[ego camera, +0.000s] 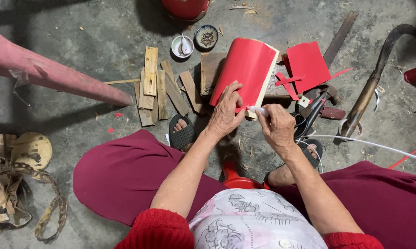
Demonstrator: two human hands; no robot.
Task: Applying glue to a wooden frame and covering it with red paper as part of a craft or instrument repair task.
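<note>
Red-covered board [247, 69]: propped on the floor [79, 50] just ahead of both hands, long axis running up and right, away from the person; left hand [225, 112] flat on its lower red face; right hand [277, 125] just right, pinching a small white tube [258, 109] at the bottom edge; scissors [309, 115] beside.

I wear a red knitted top, its sleeves pushed up above my elbows, and over it a white apron or bib printed with grey and pink flowers. My trousers are loose and dark maroon. On my feet are dark grey slip-on sandals with perforated uppers, toes showing. My forearms are bare.
</note>
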